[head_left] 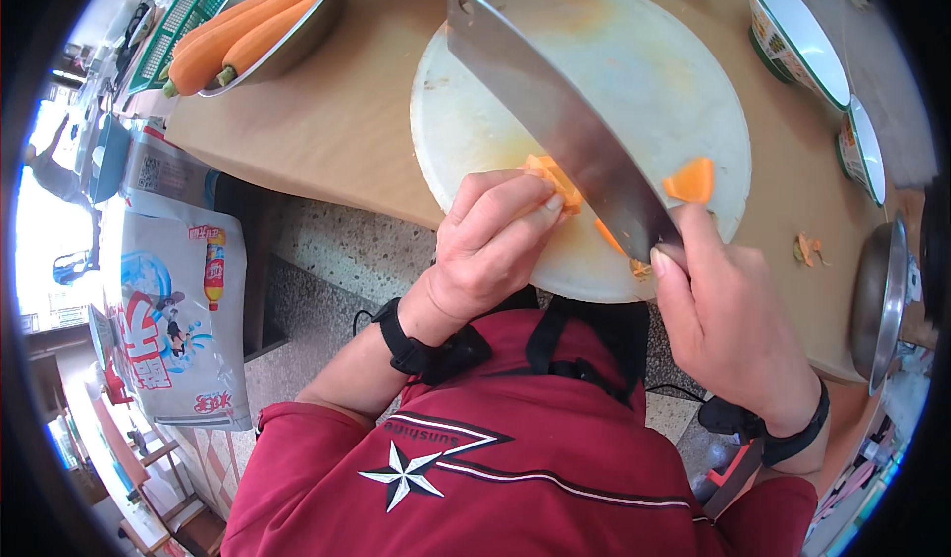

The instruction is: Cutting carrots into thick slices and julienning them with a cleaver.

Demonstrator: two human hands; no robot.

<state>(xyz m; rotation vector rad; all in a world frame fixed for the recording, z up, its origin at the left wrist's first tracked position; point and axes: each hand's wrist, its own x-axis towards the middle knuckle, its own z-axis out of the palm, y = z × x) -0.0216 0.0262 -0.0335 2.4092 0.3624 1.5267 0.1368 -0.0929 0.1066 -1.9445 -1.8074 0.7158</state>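
My right hand (728,309) is closed around the handle end of a wide cleaver (565,121), whose blade slants up and left across a round white cutting board (634,42). With bent fingers, my left hand (495,235) grips a cut piece of carrot (555,178) on the board, close to the blade's left side. A larger carrot chunk (690,180) lies to the right of the cleaver. Under the blade's edge near my right hand, a thin orange slice (608,236) and some small scraps (640,269) show. The cleaver's handle is mostly hidden in my palm.
Whole carrots (248,32) rest in a metal bowl (315,37) at the far left, beside a green basket (178,32). Enamel bowls (800,32) and a metal basin (877,299) line the right edge. Peel scraps (810,250) lie on the brown tabletop (297,141).
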